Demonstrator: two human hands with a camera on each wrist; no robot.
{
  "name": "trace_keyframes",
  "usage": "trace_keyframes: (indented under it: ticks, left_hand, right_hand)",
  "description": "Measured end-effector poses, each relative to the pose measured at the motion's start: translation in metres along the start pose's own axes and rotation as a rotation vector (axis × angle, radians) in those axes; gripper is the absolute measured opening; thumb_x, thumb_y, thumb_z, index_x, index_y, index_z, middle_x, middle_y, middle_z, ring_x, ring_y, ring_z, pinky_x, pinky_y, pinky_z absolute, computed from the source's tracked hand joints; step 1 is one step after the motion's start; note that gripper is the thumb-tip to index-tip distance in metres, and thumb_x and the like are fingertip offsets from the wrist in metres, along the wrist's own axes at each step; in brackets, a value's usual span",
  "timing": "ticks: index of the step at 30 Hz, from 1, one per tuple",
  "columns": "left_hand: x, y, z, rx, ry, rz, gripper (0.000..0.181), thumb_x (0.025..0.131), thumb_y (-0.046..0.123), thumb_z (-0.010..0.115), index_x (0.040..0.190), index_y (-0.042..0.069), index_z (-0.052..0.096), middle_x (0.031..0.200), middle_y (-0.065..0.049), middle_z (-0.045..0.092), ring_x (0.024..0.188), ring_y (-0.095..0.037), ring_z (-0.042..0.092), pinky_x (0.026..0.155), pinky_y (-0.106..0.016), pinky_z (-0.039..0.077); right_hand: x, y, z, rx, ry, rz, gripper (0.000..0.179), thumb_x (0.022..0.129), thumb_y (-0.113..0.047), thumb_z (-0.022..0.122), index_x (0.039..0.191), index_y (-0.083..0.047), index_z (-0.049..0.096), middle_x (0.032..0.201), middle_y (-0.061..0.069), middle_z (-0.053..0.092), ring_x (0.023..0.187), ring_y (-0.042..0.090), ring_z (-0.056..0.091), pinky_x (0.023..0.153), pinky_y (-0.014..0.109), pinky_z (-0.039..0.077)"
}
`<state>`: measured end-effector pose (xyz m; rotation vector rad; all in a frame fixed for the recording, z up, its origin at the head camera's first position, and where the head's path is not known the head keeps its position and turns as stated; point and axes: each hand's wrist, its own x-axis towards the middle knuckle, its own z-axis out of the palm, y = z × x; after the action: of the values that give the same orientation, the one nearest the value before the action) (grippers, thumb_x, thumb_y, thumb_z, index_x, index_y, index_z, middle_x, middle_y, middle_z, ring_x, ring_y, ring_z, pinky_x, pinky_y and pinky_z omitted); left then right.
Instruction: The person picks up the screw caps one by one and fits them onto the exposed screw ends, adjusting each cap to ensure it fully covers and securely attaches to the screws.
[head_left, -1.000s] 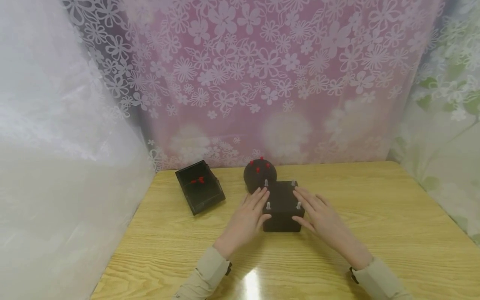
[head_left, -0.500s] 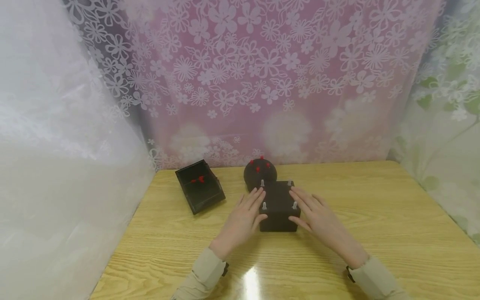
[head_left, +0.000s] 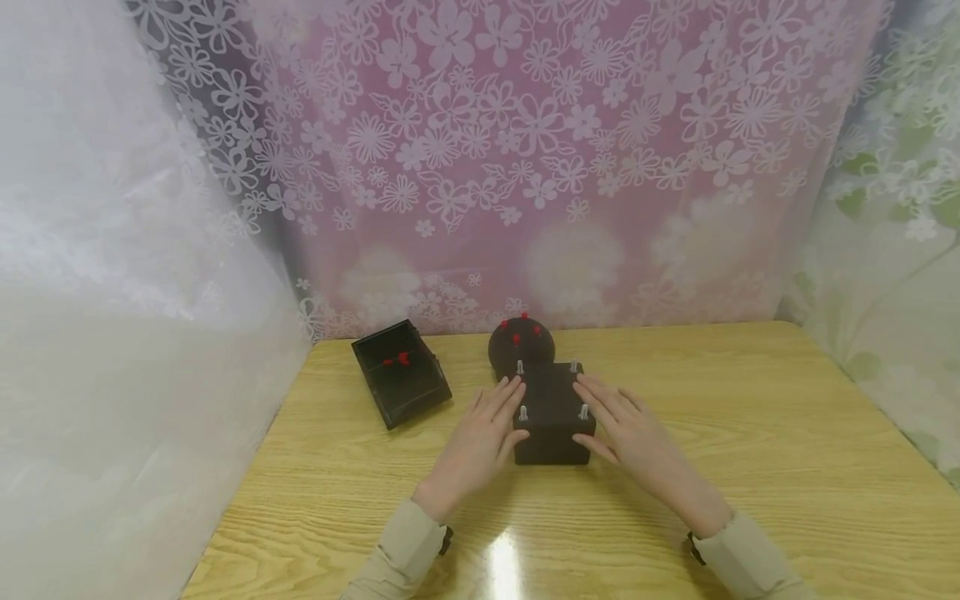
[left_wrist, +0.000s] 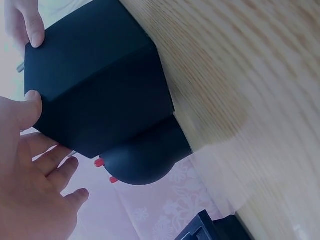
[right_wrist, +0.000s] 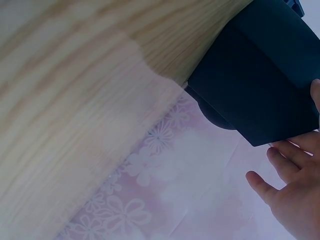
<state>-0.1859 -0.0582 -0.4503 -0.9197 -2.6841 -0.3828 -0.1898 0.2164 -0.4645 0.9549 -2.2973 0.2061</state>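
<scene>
A black box (head_left: 552, 446) with grey upright pegs (head_left: 523, 413) at its top corners sits on the table in the head view. My left hand (head_left: 472, 446) touches its left side, the fingertips at the top edge and the thumb near the front. On the opposite side, my right hand (head_left: 637, 442) touches the box in the same way. Both hands keep their fingers fairly straight. Behind the box stands a round black piece (head_left: 513, 350) with several small red pegs, partly hidden by it. The left wrist view shows the thumb against the box (left_wrist: 100, 95).
A shallow black tray (head_left: 408, 408) with a few small red pieces (head_left: 403, 358) inside lies at the back left of the wooden table (head_left: 712, 367). A pink flowered curtain (head_left: 480, 167) hangs at the back edge, with pale sheets at both sides.
Both hands and the box have shifted a little to the left along the table. The tray and the round black piece stay where they were.
</scene>
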Motion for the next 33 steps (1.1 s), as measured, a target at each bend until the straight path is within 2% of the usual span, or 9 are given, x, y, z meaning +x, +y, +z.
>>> trace_keyframes:
  ticks: [2,9,17,19,21,26,29,33]
  left_hand:
    - [-0.001,-0.001,0.0,-0.003,-0.002,-0.003,0.064,0.108,0.038,0.048,0.16,0.007,0.029,0.167,-0.007,0.025,0.153,-0.026,0.025,0.125,-0.047,0.018]
    - [-0.005,-0.005,0.001,-0.004,0.002,-0.005,0.063,0.109,0.041,0.043,0.16,0.007,0.028,0.167,-0.007,0.024,0.154,-0.025,0.024,0.125,-0.046,0.016]
    - [-0.007,-0.008,0.001,-0.002,0.016,-0.002,0.063,0.109,0.04,0.044,0.16,0.006,0.029,0.167,-0.008,0.025,0.154,-0.025,0.024,0.125,-0.046,0.016]
    - [-0.008,-0.009,0.0,-0.002,0.017,-0.002,0.063,0.108,0.04,0.044,0.16,0.006,0.029,0.167,-0.008,0.025,0.153,-0.026,0.024,0.125,-0.046,0.016]
    - [-0.008,-0.01,0.0,0.002,0.022,0.001,0.063,0.108,0.039,0.045,0.159,0.006,0.029,0.167,-0.008,0.025,0.153,-0.026,0.025,0.125,-0.047,0.017]
    - [-0.009,-0.012,-0.002,0.003,0.027,0.005,0.063,0.108,0.038,0.047,0.159,0.005,0.03,0.166,-0.009,0.027,0.152,-0.027,0.027,0.124,-0.048,0.02]
    - [-0.01,-0.013,-0.002,0.004,0.028,0.004,0.064,0.108,0.039,0.047,0.159,0.005,0.03,0.166,-0.009,0.027,0.152,-0.028,0.027,0.124,-0.049,0.02]
    - [-0.012,-0.015,-0.002,0.002,0.034,0.002,0.063,0.108,0.039,0.047,0.159,0.006,0.03,0.166,-0.008,0.026,0.152,-0.027,0.027,0.124,-0.049,0.02]
  right_hand:
    - [0.0,0.0,0.0,0.003,0.003,-0.003,0.073,0.105,-0.054,0.043,0.149,0.004,0.045,0.151,0.021,0.047,0.134,0.035,0.052,0.103,0.06,0.047]
    - [0.004,-0.004,-0.001,0.015,-0.001,-0.005,0.076,0.107,-0.057,0.033,0.148,0.005,0.046,0.151,0.021,0.048,0.133,0.036,0.052,0.104,0.061,0.046]
    - [0.007,-0.006,0.002,0.034,-0.003,-0.004,0.077,0.107,-0.058,0.031,0.148,0.005,0.045,0.151,0.021,0.047,0.135,0.036,0.051,0.104,0.061,0.046]
    - [0.006,-0.006,0.003,0.034,-0.007,-0.004,0.075,0.106,-0.057,0.035,0.149,0.005,0.045,0.152,0.021,0.047,0.136,0.036,0.05,0.104,0.061,0.046]
    - [0.007,-0.006,0.004,0.042,-0.008,-0.003,0.074,0.104,-0.054,0.046,0.149,0.005,0.045,0.152,0.02,0.047,0.136,0.035,0.05,0.105,0.061,0.045]
    - [0.008,-0.008,0.004,0.054,-0.016,-0.003,0.078,0.093,-0.043,0.068,0.15,0.004,0.044,0.154,0.02,0.045,0.138,0.034,0.049,0.107,0.061,0.043]
    - [0.009,-0.009,0.004,0.047,-0.018,-0.006,0.075,0.097,-0.046,0.063,0.15,0.004,0.044,0.154,0.019,0.046,0.137,0.034,0.049,0.107,0.06,0.043]
    - [0.011,-0.01,0.005,0.047,-0.006,-0.008,0.074,0.106,-0.055,0.041,0.149,0.005,0.045,0.152,0.02,0.047,0.136,0.035,0.05,0.106,0.06,0.044]
